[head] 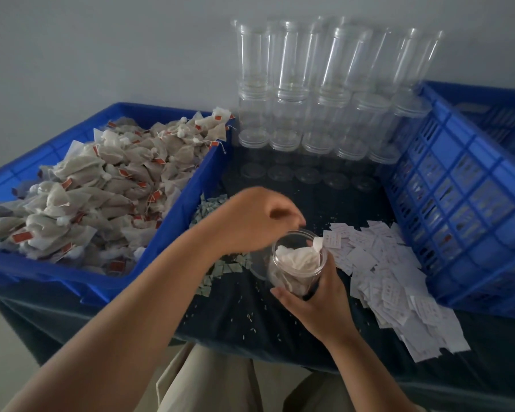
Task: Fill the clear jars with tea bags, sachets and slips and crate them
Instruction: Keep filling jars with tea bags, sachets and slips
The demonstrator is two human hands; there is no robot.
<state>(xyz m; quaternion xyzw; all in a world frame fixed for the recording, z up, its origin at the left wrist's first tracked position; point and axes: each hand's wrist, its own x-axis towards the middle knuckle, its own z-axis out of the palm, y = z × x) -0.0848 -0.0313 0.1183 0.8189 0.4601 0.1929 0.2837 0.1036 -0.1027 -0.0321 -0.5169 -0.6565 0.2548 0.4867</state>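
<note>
Clear plastic jar sits upright in the right hand, whose fingers and thumb wrap round its lower wall. The mouth is open with no lid. White tea bags are bunched inside, and one corner pokes over the rim on the side away from the left hand.

Left hand hovers just above and beside the jar mouth, knuckles up and fingers curled downward. The fingertips are blurred, so I cannot tell whether they pinch anything.

Desk under both hands has a dark cover with small pale flecks scattered on it.

Beyond the left forearm stands a blue bin heaped with more bags carrying red tags. Small pale-green sachets lie in a loose pile under the left wrist, between the bin and the jar.

White slips fan out across the desk just beyond the right hand, some touching the base of a blue lattice crate further out on that side.

Empty jars are stacked in tiers against the wall, well ahead of both hands. Round clear lids lie flat in front of them.
</note>
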